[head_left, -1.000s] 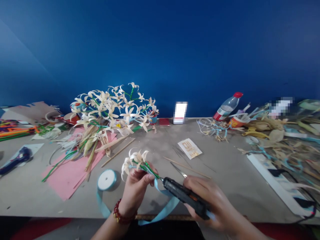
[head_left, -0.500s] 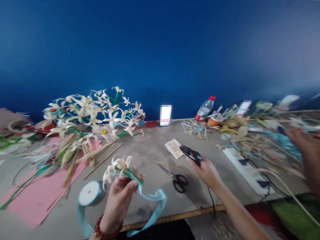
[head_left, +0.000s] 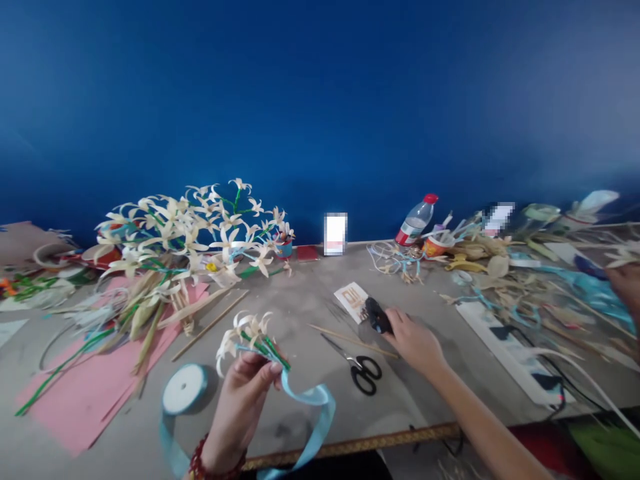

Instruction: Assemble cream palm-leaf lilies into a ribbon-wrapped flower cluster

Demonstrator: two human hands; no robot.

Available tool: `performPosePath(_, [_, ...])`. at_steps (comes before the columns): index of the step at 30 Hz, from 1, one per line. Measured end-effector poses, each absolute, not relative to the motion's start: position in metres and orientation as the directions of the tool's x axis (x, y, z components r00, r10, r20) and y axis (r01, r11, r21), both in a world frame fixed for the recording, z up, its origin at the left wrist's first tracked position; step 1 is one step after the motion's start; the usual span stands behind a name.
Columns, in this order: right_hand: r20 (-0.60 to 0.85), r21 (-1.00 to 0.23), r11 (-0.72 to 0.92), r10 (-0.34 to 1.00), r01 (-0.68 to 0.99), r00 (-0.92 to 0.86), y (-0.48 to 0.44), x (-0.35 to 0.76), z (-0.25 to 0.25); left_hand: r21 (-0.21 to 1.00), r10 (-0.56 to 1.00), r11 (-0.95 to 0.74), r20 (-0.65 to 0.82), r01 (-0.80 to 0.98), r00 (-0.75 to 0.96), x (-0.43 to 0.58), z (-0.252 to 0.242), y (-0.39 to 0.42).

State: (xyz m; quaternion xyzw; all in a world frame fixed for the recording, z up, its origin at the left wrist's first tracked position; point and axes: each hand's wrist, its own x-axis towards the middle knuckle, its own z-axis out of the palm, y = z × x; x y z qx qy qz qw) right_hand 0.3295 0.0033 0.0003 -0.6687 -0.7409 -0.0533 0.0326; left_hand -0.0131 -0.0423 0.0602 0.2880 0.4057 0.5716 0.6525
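In the lower middle of the frame the left hand (head_left: 240, 400) is gripping a small flower sprig (head_left: 247, 331) by its green stems, thumb and fingertips clenched around them, and is holding it just above the table (head_left: 295, 293). A light-blue ribbon (head_left: 313, 398) is hanging from the stems, curling in a loop below the hand and trailing off the table's near edge. The ribbon spool (head_left: 184, 389) is lying flat just left of that hand, beside a pink sheet (head_left: 80, 407).

Right of centre, the right hand (head_left: 414, 341) is reaching forward, with its fingers lying over the back end of a black glue gun (head_left: 377, 315). The gun is resting on the table, its tip touching a small printed card (head_left: 351, 298). Whether those fingers are squeezing it or lying slack is impossible to tell.

Black-handled scissors (head_left: 365, 373) are lying between the two hands, near a thin wooden stick (head_left: 350, 339). A large pile of pale flowers (head_left: 190, 230) is filling the left of the frame. A plastic bottle (head_left: 416, 219) is leaning at the upper right, and a white power strip (head_left: 500, 343) is lying along the right side.
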Motion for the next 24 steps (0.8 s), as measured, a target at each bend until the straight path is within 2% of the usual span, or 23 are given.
performPosePath(12, [0.161, 0.053, 0.159, 0.973, 0.986, -0.166, -0.014, 0.340, -0.013, 0.818, 0.981, 0.181, -0.191, -0.546, 0.039, -0.009, 0.059, -0.039])
performPosePath(15, [0.230, 0.037, 0.196, 0.952, 0.980, -0.199, -0.014, 0.336, -0.002, 0.803, 0.984, 0.168, -0.174, -0.571, 0.045, -0.007, 0.060, -0.039])
performPosePath(18, [0.392, -0.093, 0.292, 0.890, 0.952, -0.234, -0.026, 0.312, 0.031, 0.792, 0.984, 0.164, -0.176, -0.588, 0.038, -0.005, 0.060, -0.038])
performPosePath(21, [0.507, -0.294, 0.515, 0.798, 0.805, -0.325, -0.050, 0.267, 0.078, 0.798, 0.988, 0.133, -0.152, -0.587, 0.018, -0.001, 0.061, -0.038])
performPosePath(24, [0.555, -0.338, 0.709, 0.681, 0.619, -0.477, -0.068, 0.217, 0.111, 0.809, 0.994, 0.105, -0.107, -0.579, 0.031, 0.002, 0.064, -0.040])
